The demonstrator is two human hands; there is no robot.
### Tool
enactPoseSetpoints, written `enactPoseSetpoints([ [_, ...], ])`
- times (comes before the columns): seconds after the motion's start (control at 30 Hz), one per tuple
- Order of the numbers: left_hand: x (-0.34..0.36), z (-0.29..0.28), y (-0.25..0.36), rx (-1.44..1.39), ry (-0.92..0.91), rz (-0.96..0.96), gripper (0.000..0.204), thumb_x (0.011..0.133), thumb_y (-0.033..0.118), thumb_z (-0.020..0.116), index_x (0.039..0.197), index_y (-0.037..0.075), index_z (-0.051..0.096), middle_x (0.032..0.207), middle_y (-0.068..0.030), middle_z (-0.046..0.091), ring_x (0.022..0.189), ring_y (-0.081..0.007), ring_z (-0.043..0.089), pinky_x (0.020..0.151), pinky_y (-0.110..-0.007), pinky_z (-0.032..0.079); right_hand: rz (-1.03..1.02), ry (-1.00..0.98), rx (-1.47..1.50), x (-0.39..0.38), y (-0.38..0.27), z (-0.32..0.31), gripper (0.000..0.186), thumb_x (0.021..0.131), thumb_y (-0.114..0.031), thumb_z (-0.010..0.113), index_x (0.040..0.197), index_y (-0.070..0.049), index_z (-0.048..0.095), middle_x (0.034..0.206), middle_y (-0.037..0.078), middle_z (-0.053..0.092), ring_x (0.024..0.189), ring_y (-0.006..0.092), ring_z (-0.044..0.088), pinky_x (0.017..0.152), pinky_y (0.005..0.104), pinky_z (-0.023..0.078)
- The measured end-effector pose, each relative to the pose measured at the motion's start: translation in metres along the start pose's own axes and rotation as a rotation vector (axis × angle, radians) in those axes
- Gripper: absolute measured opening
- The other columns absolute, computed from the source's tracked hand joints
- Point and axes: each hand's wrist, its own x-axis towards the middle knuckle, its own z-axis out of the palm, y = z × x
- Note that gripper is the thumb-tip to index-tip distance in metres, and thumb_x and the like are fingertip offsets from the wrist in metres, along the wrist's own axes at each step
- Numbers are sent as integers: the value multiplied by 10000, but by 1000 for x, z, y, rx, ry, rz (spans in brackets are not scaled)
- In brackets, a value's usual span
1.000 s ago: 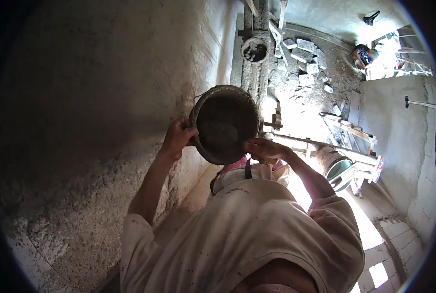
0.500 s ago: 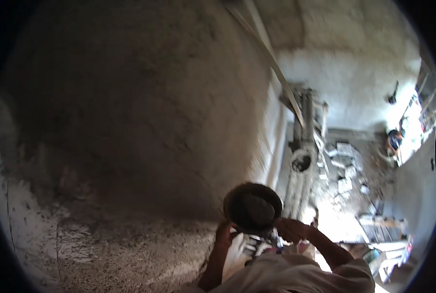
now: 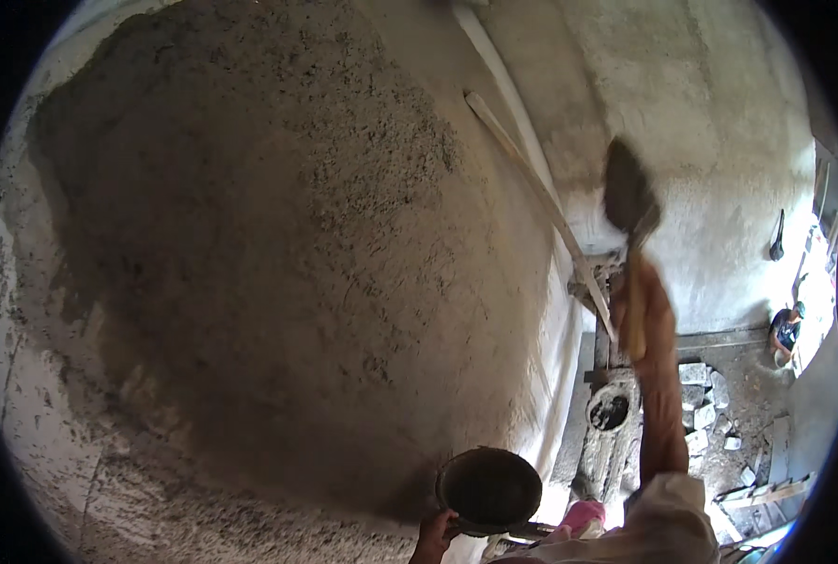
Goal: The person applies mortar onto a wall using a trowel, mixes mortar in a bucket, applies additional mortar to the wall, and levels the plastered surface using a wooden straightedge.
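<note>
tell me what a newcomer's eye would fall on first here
Probably the trowel, raised in the right fingers, right of centre in the upper half. Next, perhaps, the dark round bucket at the lower middle, its rim gripped by the left fingers. The wide wall, smooth in places and rough in others, fills much of the left and centre.

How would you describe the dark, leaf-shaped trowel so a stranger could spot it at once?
Find the pale grey plastered wall at upper right. Before its left part, the person's bare right grip holds the dark, leaf-shaped trowel by its tan handle. Unlike the round, dark bucket lower down, its blade is flat and narrows toward its tip.
</note>
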Motion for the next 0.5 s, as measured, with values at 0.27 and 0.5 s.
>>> enactPoseSetpoints([
  [0.27,59,67,-16,-180,105,30,219,812,161,711,973,64,599,770,-83,599,665,-203,596,622,-366,529,-1385,317,-261,255,-120,111,570,909,-339,662,1253,22,385,861,96,610,632,183,602,562,297,516],
  [0.5,79,92,11,-122,190,23,261,785,167,727,990,69,599,814,-92,610,717,-225,606,647,-373,526,-1110,200,-578,355,8,294,510,916,-342,564,1269,8,450,1001,144,631,818,310,620,731,437,497],
])
